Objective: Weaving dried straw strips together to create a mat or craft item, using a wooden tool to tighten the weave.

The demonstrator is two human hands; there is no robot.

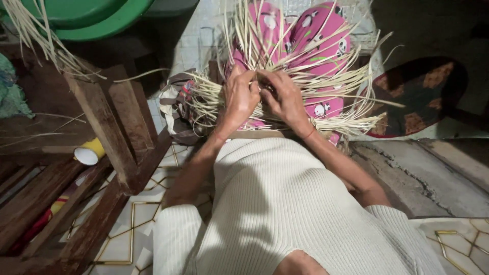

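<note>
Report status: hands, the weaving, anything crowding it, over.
Left hand and right hand both gripping pale straw strips on lap. Loose strip ends fan out all round. Wooden frame close at left, yellow cup beside it.

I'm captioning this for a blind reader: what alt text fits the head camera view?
Two bare hands, left hand and right hand, meet over a fan of pale thin cane strips resting on a lap in pink patterned trousers. Dark wooden frame and yellow paper cup sit to the left.

Tiled floor [122, 244] bears a wooden frame [102, 153], a dark patterned mat [428, 97] and a yellow cup [90, 152]
</note>
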